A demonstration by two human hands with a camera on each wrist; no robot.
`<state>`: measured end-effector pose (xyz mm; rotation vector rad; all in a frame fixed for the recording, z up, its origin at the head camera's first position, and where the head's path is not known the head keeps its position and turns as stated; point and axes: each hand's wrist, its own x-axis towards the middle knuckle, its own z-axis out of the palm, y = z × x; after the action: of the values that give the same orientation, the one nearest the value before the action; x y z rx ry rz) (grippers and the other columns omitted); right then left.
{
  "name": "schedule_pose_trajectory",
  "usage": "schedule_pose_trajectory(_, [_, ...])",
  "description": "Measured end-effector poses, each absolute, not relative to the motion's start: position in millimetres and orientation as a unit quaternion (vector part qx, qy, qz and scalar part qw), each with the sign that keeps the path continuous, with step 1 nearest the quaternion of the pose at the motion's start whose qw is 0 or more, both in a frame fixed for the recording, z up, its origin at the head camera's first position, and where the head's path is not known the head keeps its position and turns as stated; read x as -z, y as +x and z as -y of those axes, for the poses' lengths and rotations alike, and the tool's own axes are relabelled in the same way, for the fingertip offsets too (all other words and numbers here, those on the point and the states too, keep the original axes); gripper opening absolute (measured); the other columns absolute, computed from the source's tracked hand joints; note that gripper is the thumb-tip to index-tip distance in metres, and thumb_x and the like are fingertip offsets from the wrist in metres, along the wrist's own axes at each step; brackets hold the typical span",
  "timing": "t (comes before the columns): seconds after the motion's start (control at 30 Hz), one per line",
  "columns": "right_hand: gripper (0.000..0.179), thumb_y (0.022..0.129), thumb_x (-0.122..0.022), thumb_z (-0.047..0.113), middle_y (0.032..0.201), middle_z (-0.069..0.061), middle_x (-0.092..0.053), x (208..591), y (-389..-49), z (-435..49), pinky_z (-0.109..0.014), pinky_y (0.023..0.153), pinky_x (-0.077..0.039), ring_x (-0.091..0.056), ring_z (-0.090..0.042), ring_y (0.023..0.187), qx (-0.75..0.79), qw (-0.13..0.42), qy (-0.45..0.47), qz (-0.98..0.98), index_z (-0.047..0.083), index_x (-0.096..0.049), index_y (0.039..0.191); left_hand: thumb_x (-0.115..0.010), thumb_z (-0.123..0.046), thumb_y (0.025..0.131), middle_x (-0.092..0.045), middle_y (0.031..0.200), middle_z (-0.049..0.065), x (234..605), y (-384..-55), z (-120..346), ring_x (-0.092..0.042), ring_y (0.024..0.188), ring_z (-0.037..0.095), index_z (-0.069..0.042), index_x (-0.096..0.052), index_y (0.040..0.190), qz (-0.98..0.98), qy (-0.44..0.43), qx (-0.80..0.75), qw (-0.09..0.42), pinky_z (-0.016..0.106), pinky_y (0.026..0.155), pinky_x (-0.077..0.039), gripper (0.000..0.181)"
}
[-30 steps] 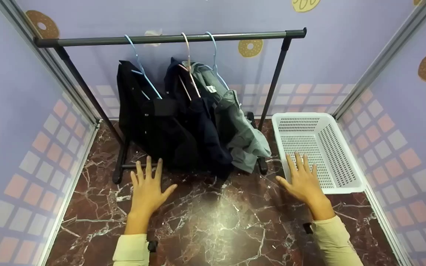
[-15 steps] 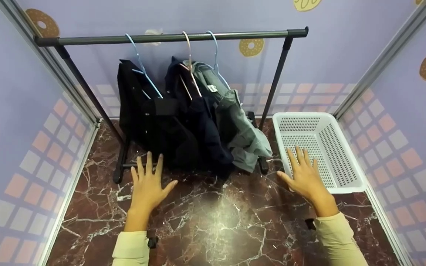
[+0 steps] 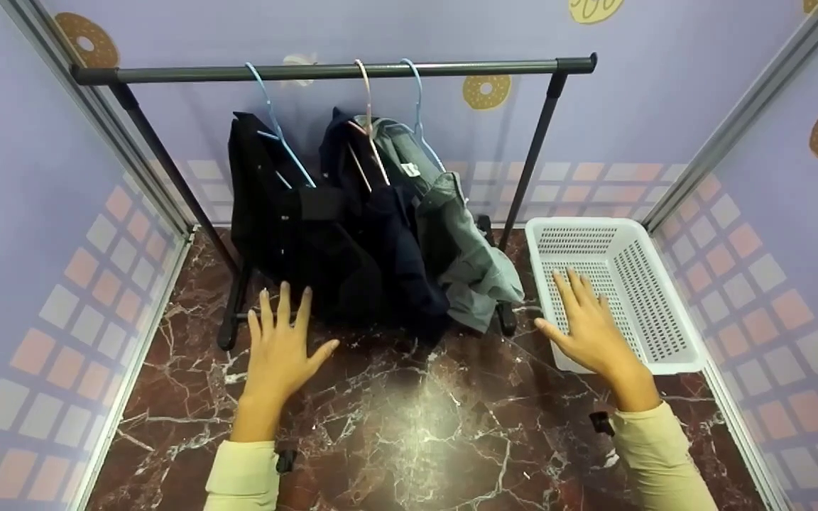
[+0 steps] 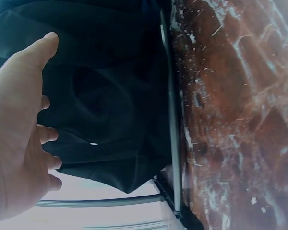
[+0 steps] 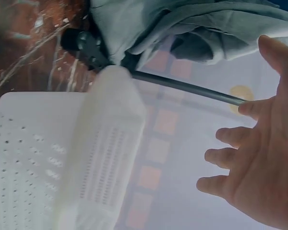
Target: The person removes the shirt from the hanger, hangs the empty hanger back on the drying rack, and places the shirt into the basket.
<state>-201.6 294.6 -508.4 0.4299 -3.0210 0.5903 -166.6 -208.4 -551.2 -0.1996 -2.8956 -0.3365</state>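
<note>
Along the far rail [image 3: 203,74], hooked hangers [image 3: 369,129] keep three garments [image 3: 398,234] suspended; nearer, the left hand [image 3: 281,355] and right hand [image 3: 590,337] spread empty, the latter by the white perforated basket [image 3: 654,301].

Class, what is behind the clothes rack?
Behind the clothes rack is a lilac wall printed with doughnuts and pink and pale squares. The hanging clothes cover part of it, so any print there is hidden.

Garments [image 3: 341,248] on rack [image 3: 317,72], basket [image 3: 647,298] at right
</note>
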Motion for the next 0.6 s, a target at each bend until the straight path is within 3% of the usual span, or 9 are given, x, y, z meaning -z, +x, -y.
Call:
schedule_pose_trajectory(0.17, [0.090,0.100,-0.062,0.049,0.173,-0.020,-0.008,496.4,-200.1,-291.5,-0.073,0.122,-0.009,-0.008,-0.048,0.157,-0.231,0.049,0.161,0.958,0.013,-0.014,0.167,-0.063,-0.064,0.093,-0.012,0.171,0.025,541.1,-165.1,209.5,-0.003,0.156,0.054,-0.016,-0.021,0.166,0.985,-0.070,0.114,0.113,0.072,0.123,-0.009,0.097])
schedule_pose_trajectory(0.37, [0.088,0.101,-0.064,0.042,0.175,-0.008,-0.008,482.8,-194.1,-284.0,-0.069,0.123,-0.019,-0.017,-0.044,0.157,-0.274,0.088,0.177,0.941,0.020,-0.012,0.168,-0.066,-0.061,0.092,-0.017,0.170,0.027,532.4,-164.6,209.7,-0.010,0.155,0.056,-0.014,-0.025,0.165,0.980,-0.084,0.112,0.145,0.074,0.122,-0.014,0.096])
schedule_pose_trajectory(0.6, [0.081,0.103,-0.062,0.036,0.174,-0.003,-0.010,466.6,-189.6,-269.5,-0.066,0.124,-0.021,-0.020,-0.039,0.158,-0.314,0.120,0.182,0.924,0.021,-0.016,0.167,-0.065,-0.060,0.094,-0.020,0.169,0.026,521.3,-165.2,212.6,-0.013,0.155,0.054,-0.014,-0.026,0.165,0.975,-0.087,0.115,0.167,0.074,0.121,-0.017,0.093])
